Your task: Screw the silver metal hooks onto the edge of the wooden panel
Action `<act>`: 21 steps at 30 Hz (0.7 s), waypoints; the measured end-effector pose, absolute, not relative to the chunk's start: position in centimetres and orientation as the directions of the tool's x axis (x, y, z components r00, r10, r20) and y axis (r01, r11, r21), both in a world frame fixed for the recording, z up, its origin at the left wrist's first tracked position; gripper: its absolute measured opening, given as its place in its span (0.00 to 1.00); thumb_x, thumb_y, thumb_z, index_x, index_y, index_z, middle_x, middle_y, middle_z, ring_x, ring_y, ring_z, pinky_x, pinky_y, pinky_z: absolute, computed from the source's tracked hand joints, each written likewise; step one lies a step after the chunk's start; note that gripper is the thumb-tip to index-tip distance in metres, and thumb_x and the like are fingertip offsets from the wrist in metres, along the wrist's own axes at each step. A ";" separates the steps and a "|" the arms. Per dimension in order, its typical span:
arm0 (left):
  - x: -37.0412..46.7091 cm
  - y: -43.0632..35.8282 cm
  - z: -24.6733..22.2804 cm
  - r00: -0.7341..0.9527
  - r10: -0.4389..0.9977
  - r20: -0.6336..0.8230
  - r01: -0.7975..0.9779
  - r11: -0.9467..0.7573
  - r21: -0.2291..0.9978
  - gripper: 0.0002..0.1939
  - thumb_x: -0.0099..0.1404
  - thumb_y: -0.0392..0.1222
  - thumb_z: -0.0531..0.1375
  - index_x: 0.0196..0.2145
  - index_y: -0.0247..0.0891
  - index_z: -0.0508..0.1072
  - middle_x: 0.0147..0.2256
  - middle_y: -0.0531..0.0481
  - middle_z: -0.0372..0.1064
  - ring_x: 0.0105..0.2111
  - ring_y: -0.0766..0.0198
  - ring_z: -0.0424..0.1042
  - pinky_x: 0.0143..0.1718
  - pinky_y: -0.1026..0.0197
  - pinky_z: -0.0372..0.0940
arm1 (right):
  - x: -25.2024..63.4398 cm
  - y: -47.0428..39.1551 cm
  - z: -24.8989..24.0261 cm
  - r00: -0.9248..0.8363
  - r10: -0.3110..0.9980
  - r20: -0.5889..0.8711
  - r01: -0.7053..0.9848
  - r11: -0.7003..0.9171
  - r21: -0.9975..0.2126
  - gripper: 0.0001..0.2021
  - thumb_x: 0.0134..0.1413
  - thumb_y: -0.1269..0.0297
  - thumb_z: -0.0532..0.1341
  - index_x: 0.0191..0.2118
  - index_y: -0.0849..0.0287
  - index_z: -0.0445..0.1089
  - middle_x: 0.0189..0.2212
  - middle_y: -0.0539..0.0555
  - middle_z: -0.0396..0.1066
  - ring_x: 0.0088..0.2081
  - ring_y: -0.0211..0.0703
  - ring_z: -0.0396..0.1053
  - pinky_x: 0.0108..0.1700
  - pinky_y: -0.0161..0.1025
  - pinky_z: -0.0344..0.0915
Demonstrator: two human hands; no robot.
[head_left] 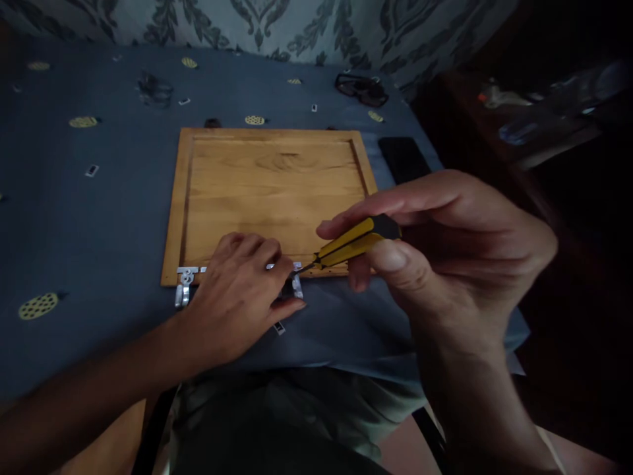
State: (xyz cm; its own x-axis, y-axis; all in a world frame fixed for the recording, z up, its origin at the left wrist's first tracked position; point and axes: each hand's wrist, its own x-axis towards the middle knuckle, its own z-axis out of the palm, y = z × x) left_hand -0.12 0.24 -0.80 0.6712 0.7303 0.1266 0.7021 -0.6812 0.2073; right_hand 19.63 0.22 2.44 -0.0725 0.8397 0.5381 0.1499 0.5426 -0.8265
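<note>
A framed wooden panel (pixel 277 191) lies flat on the blue patterned cloth. My right hand (pixel 445 257) is closed round a yellow and black screwdriver (pixel 351 243), its tip pointing down-left to a metal hinge (pixel 297 285) at the panel's near edge. Over that edge rests my left hand (pixel 244 290), its fingers curled and its thumb against the hinge, which it partly hides. A second metal hinge (pixel 185 287) sits at the near left corner, untouched. Whether the screwdriver tip sits in a screw is too small to tell.
Sunglasses (pixel 362 89) and a black phone-like object (pixel 403 159) lie beyond the panel on the right. A small clear item (pixel 154 89) is at the back left. Plastic items (pixel 519 128) stand on a dark surface at right.
</note>
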 end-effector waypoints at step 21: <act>-0.2 0.2 -0.9 0.671 0.737 0.082 0.710 -0.670 0.218 0.16 0.69 0.54 0.67 0.42 0.36 0.80 0.41 0.44 0.74 0.46 0.48 0.73 0.48 0.44 0.65 | 19.3 -0.9 1.3 0.001 0.867 0.498 0.113 0.495 -0.861 0.14 0.54 0.70 0.74 0.45 0.46 0.79 0.39 0.49 0.83 0.28 0.45 0.75 0.18 0.43 0.68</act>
State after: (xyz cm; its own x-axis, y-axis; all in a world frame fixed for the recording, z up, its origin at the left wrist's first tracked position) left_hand -0.19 0.21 -0.92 0.6706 0.7373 0.0817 0.7098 -0.6698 0.2183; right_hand 19.30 -0.86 1.34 0.0007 0.8669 0.4985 0.1134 0.4952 -0.8613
